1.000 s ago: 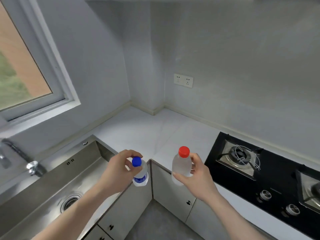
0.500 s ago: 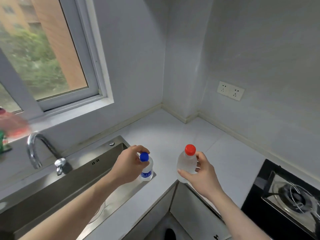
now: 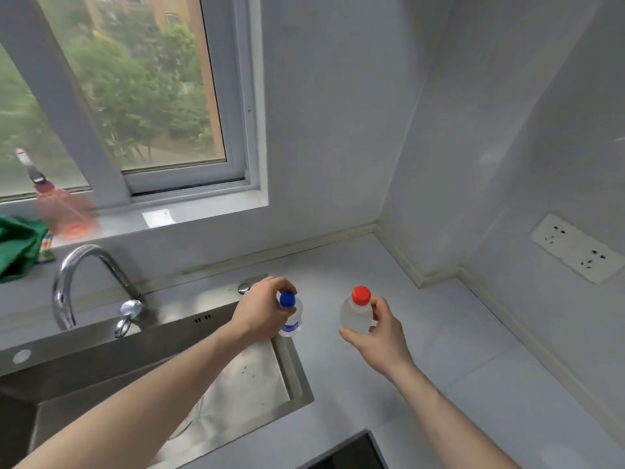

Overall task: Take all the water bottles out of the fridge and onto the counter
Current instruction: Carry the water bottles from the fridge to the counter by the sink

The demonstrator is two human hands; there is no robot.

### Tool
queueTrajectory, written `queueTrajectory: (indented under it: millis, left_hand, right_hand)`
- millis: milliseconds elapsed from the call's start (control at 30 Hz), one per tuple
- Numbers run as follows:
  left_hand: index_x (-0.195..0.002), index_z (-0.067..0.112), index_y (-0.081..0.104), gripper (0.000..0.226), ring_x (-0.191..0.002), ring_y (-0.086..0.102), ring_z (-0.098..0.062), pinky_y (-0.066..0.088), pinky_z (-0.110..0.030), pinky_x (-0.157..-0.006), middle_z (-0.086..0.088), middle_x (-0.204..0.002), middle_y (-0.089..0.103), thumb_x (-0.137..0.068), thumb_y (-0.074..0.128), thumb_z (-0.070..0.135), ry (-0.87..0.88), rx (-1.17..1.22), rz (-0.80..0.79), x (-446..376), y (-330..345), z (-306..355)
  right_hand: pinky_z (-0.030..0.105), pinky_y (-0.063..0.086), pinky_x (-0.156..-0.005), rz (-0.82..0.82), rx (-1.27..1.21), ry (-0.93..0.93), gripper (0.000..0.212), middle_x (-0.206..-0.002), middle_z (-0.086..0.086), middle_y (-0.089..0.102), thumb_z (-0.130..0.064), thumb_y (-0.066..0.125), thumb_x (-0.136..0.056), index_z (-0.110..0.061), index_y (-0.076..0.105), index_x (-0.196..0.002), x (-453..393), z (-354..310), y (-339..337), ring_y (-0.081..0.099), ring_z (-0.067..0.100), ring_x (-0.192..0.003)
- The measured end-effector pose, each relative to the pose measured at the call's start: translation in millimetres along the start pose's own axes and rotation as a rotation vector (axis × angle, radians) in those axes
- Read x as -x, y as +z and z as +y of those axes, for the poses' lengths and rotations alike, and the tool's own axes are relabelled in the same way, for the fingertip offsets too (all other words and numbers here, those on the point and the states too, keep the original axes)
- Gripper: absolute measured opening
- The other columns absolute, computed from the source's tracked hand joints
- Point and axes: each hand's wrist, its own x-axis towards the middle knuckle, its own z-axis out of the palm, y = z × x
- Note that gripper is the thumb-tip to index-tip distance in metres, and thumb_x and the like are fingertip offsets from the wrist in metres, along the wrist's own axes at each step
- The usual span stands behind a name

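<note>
Gripping each bottle: left fingers at blue cap, right fingers beside red cap.

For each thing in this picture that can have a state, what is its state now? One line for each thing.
Left hand: closed on the blue-capped bottle.
Right hand: closed on the red-capped bottle.
Blue-capped bottle: capped, upright, held at the sink's corner.
Red-capped bottle: capped, upright, held above the counter.
Faucet: no water running.
Sink: no standing water visible.
Window: appears shut.
Wall socket: nothing plugged in.
</note>
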Motion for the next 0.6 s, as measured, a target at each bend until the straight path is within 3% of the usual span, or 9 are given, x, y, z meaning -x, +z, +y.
queueTrajectory:
  millis: [133, 300, 600]
  left_hand:
    - [-0.106, 0.034, 0.068, 0.026, -0.09, 0.058, -0.011, 0.04, -0.026, -0.074, 0.018, -0.103, 0.061, -0.082, 0.073, 0.026, -0.068, -0.022, 0.044, -29.6, 11.5, -5.4]
    - [-0.107, 0.033, 0.067, 0.025, -0.09, 0.057, -0.012, 0.042, -0.027, -0.074, 0.014, -0.106, 0.064, -0.083, 0.071, 0.024, -0.137, -0.031, 0.076, -58.1, 24.5, -17.1]
    - [-0.111, 0.03, 0.066, 0.027, -0.101, 0.061, -0.02, 0.049, -0.033, -0.081, 0.012, -0.111, 0.065, -0.087, 0.07, 0.02, -0.163, -0.094, 0.062, -124.6, 27.4, -39.4]
  right_hand:
    - [0.031, 0.058, -0.081, -0.04, 0.027, 0.02, 0.055, -0.106, -0.016, 0.069, -0.03, 0.092, -0.067, -0.036, 0.055, -0.108, -40.0, 8.1, 10.5, 0.065, 0.001, -0.098]
    - [0.023, 0.05, -0.071, -0.078, 0.066, 0.064, 0.056, -0.103, -0.016, 0.068, -0.028, 0.092, -0.066, -0.034, 0.055, -0.108, -73.7, 17.8, 22.0, 0.067, 0.006, -0.093]
    - [0.023, 0.048, -0.067, -0.114, 0.082, 0.118, 0.055, -0.101, -0.015, 0.069, -0.026, 0.092, -0.067, -0.031, 0.055, -0.108, -135.0, 19.5, 45.8, 0.068, 0.008, -0.091]
